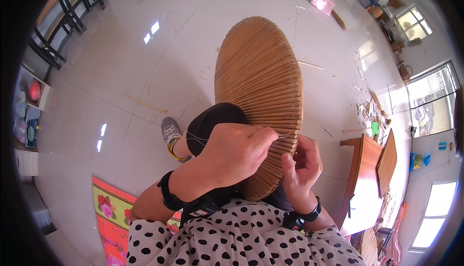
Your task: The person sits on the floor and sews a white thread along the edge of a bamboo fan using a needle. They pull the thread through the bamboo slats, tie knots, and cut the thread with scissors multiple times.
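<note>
The left hand (237,151) pinches a thin strand (285,135) at the ribbed round disc (256,63), which rises mostly beyond that pinch, while just rightward the right hand (303,169) curls by its rim (299,92), whether gripping it I can't tell from here.

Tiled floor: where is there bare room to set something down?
At left, the floor between open shelves and floral mat looks free; so does the stretch beyond the ribbed disc, toward the picture's top. It's crowded at right: loose scraps beyond the wooden table.
</note>
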Action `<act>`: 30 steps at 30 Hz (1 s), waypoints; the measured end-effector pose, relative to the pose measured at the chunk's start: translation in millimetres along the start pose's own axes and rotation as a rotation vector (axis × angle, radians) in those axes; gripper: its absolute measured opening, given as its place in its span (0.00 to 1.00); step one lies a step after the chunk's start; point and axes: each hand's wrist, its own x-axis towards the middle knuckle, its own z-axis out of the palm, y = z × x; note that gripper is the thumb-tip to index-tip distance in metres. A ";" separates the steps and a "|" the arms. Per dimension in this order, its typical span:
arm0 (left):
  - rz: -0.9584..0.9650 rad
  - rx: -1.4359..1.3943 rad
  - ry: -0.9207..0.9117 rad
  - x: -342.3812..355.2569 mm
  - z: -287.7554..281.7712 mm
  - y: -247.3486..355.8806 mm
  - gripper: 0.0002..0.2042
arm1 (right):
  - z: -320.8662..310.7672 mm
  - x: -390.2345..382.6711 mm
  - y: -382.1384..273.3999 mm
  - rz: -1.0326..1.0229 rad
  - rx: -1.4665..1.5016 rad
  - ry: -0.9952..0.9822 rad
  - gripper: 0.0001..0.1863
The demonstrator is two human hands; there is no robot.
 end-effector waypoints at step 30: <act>-0.139 0.093 -0.198 -4.7 -42.5 7.9 0.08 | 37.6 -2.4 -2.0 -0.148 0.333 0.017 0.22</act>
